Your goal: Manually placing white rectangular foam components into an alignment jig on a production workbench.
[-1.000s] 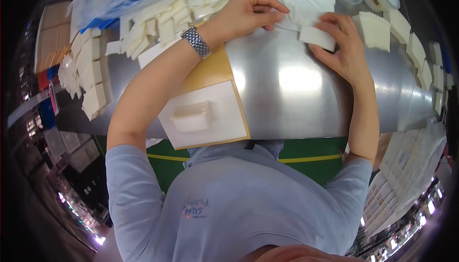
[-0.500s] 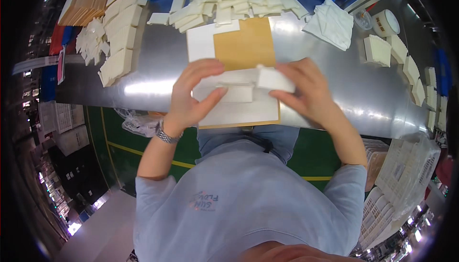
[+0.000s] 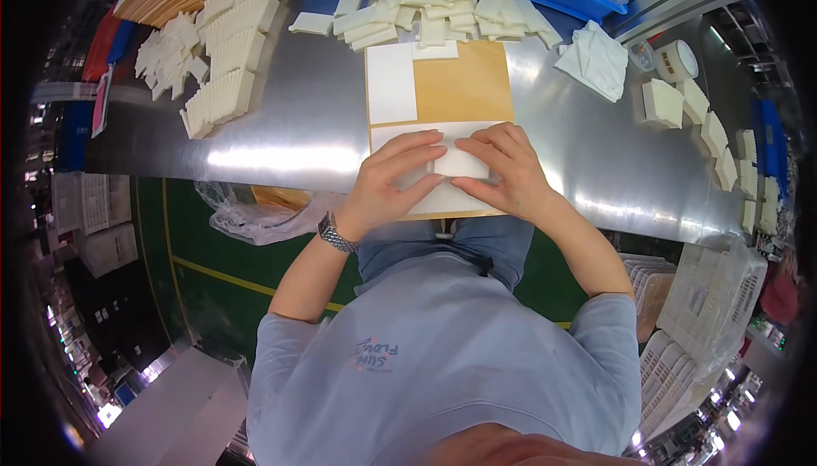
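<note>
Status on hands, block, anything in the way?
Left hand at block's left end; right hand gripping its right. Block over white board. Piled white pieces beyond, apart from both hands.

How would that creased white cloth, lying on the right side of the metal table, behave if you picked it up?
The white cloth would probably flop and sag, judging by its creases. Its folds look thin, suggesting little weight. Lying low, it seems unlikely to roll.

Left hand (image 3: 387, 181) and right hand (image 3: 517, 177) pretty much nose to nose, fingers (image 3: 410, 143) curled, thumbs (image 3: 420, 186) sitting lowest, forearms (image 3: 308, 277) angling inward.
</note>
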### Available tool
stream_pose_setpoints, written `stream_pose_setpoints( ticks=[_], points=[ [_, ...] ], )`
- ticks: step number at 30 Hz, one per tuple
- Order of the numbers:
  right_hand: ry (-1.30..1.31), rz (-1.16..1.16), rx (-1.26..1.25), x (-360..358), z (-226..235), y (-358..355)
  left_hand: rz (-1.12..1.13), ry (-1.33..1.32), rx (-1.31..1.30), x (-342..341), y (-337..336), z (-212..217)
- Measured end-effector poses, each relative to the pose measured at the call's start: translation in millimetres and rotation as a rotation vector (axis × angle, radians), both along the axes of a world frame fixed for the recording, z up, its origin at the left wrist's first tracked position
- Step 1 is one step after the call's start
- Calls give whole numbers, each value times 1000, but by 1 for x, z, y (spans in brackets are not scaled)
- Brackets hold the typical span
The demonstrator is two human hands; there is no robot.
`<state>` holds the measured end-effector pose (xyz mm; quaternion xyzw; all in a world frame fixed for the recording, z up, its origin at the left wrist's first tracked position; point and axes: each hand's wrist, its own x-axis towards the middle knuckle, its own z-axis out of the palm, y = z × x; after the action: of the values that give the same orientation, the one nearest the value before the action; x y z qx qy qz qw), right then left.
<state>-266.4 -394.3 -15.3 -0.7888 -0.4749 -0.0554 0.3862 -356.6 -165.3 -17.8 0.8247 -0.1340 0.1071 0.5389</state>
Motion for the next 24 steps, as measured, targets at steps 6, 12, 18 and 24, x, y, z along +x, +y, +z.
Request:
stream_pose_setpoints(
  ticks=[6,12,18,24],
  points=[
    [-25,11,11,2,3,5,30,-9,-35,-1,-1,-2],
    [-3,39,-21,4,-4,6,0,3,-8,-3,4,-7],
    [326,128,-19,20,1,-3,-82,-16,-18,0,7,-19],
    [524,124,36,72,-15,38,-116,105,-128,3,9,-17]
  ],
)
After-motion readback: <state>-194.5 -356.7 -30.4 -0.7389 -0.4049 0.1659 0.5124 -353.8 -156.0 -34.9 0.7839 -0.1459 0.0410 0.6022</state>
